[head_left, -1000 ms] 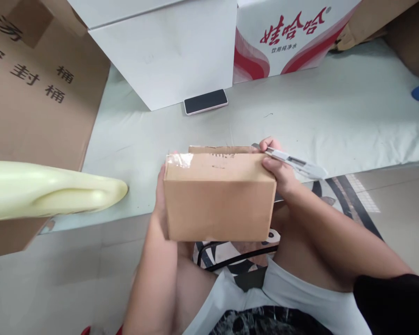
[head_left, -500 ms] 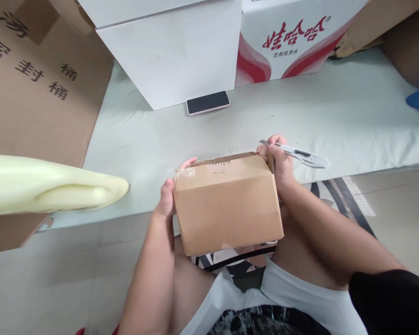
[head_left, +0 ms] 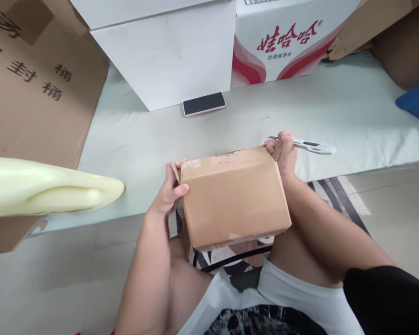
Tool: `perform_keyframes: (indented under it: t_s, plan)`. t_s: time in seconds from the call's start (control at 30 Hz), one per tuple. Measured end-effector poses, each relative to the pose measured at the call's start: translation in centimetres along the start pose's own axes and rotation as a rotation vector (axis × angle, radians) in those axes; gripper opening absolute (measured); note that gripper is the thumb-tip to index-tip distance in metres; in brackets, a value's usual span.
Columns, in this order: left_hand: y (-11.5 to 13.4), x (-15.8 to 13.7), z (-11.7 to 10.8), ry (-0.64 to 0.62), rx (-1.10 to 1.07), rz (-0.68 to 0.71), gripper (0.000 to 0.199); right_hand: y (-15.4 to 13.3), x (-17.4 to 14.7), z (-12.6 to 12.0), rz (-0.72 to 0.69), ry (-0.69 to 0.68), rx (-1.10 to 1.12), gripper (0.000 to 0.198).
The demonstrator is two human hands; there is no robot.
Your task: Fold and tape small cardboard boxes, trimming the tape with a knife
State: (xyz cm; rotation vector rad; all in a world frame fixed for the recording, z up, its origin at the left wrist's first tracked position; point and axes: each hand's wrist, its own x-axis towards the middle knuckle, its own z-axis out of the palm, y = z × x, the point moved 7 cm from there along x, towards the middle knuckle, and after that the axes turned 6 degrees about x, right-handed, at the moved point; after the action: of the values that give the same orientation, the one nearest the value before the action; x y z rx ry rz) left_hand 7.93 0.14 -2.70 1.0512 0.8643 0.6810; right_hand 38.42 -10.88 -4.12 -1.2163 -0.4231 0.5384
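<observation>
A small brown cardboard box (head_left: 235, 204) is held above my lap, at the front edge of the cloth-covered surface. My left hand (head_left: 169, 188) grips its left end, thumb on the near face and fingers by a flap at the upper corner. At the box's upper right corner, my right hand (head_left: 284, 151) is closed around a white utility knife (head_left: 316, 147) and also touches the flap there. The knife's blade tip sticks out to the left past my fingers; its handle points right. The inside of the box is hidden.
A phone (head_left: 204, 104) lies by a large white box (head_left: 167, 60). Beside that stands a white and red carton (head_left: 282, 51). A big brown carton (head_left: 38, 107) and a pale yellow smooth object (head_left: 56, 188) are on the left, a blue item (head_left: 417, 103) far right.
The box has shifted slightly right and tilted. My left hand has moved its thumb onto the near face and its fingers to the left flap. The knife has swung nearer to level.
</observation>
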Motion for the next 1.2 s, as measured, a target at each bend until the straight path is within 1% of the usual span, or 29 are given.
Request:
perform_keyframes:
  t_s: [0.07,0.13,0.17,0.2,0.23,0.27,0.33,0.37,0.4,0.47,0.53,0.57,0.63,0.7,0.73,0.83,0.9,1.03,1.13,1.2]
  plan:
    - [0.1,-0.5,-0.6,0.073,-0.074,-0.043,0.058,-0.3,0.2,-0.5,-0.083,0.096,-0.037,0.038]
    - [0.0,-1.1,-1.2,0.169,-0.146,-0.135,0.054,-0.7,0.1,-0.9,-0.142,0.187,-0.053,0.032]
    - [0.0,-1.4,-1.4,0.209,-0.173,-0.17,0.055,-0.8,0.0,-1.0,-0.154,0.2,-0.057,0.03]
    - [0.2,-1.6,-1.6,0.24,-0.2,-0.177,0.056,-1.0,-0.1,-0.8,-0.163,0.181,-0.069,0.03]
    - [0.7,-1.8,-1.6,0.265,-0.229,-0.147,0.056,-1.2,-0.2,-0.5,-0.181,0.128,-0.088,0.03]
    - [1.3,-1.8,-1.7,0.285,-0.264,-0.082,0.053,-1.4,-0.5,0.0,-0.208,0.052,-0.109,0.032]
    - [2.7,-1.9,-1.8,0.322,-0.328,0.075,0.039,-1.8,-1.2,1.4,-0.254,-0.152,-0.136,0.037]
    - [3.1,-2.0,-1.8,0.338,-0.346,0.125,0.033,-1.9,-1.7,2.1,-0.267,-0.248,-0.14,0.04]
    - [3.2,-2.0,-1.7,0.35,-0.356,0.144,0.03,-2.0,-2.1,2.5,-0.274,-0.325,-0.144,0.043]
    - [3.0,-2.0,-1.5,0.341,-0.365,0.117,0.031,-2.3,-2.9,3.2,-0.295,-0.424,-0.169,0.046]
    - [2.5,-1.7,-1.3,0.32,-0.359,0.053,0.034,-2.8,-3.5,3.4,-0.339,-0.473,-0.194,0.046]
    - [2.3,-1.5,-1.5,0.334,-0.348,0.036,0.036,-3.0,-3.7,3.5,-0.355,-0.497,-0.203,0.045]
    - [2.3,-1.2,-2.5,0.426,-0.327,0.052,0.034,-3.1,-4.0,3.8,-0.348,-0.549,-0.234,0.045]
    - [2.4,-0.7,-3.4,0.528,-0.326,0.083,0.029,-2.5,-4.0,4.2,-0.276,-0.597,-0.325,0.047]
    - [2.4,-0.4,-3.6,0.55,-0.332,0.09,0.028,-1.9,-3.9,4.3,-0.227,-0.604,-0.392,0.048]
    - [2.3,0.3,-3.4,0.535,-0.347,0.082,0.029,-0.5,-3.3,4.3,-0.107,-0.552,-0.568,0.051]
    - [2.1,0.4,-3.1,0.524,-0.342,0.062,0.029,-0.4,-3.0,4.2,-0.111,-0.492,-0.611,0.052]
    - [1.5,0.6,-2.3,0.446,-0.307,0.054,0.029,-1.2,-2.9,4.2,-0.202,-0.382,-0.623,0.042]
    - [1.3,0.7,-2.0,0.399,-0.306,0.09,0.027,-1.3,-2.7,3.8,-0.151,-0.311,-0.615,0.036]
    - [1.2,0.7,-2.1,0.398,-0.312,0.097,0.026,-1.3,-2.4,3.6,-0.129,-0.288,-0.519,0.041]
